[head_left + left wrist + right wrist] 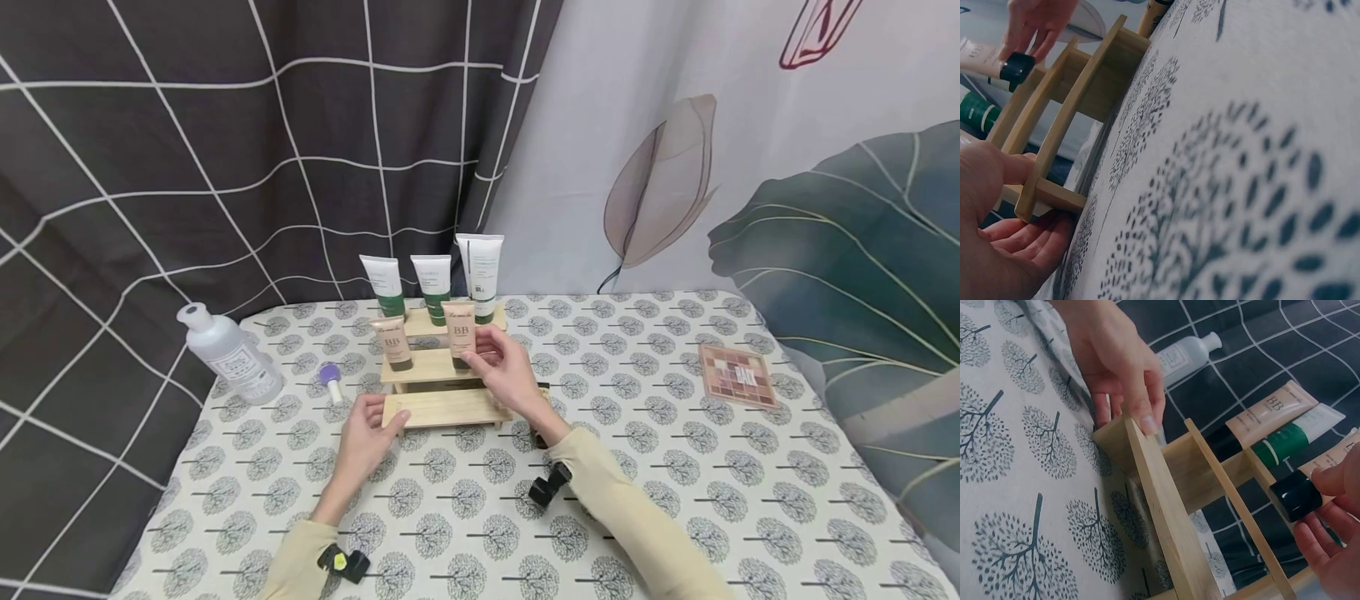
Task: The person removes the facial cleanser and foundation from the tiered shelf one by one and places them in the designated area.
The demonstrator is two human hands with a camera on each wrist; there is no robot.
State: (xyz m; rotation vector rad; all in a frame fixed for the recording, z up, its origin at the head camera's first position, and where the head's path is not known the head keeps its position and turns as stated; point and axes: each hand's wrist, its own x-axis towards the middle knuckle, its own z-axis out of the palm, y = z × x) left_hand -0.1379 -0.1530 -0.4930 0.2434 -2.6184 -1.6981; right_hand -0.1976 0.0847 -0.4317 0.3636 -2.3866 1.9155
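A three-step wooden display rack (442, 407) stands on the table. My left hand (363, 440) grips the left end of its lowest step, thumb on top and fingers underneath in the left wrist view. With my right hand (507, 372) I pinch a beige BB cream tube (459, 323), black cap down, over the right part of the middle step; whether the cap touches the wood I cannot tell. Another BB cream tube (393, 342) stands at the left of that step. On the top step are three white-and-green tubes, a left one (384, 282), a middle one (432, 283) and a taller right one (480, 271).
A clear pump-less bottle (234, 357) leans at the table's left edge, near a purple-and-white small item (330, 380). To the right lies an eyeshadow palette (738, 377). A yellowish container (1154, 15) stands beyond the rack's right end, mostly hidden. Curtains hang behind.
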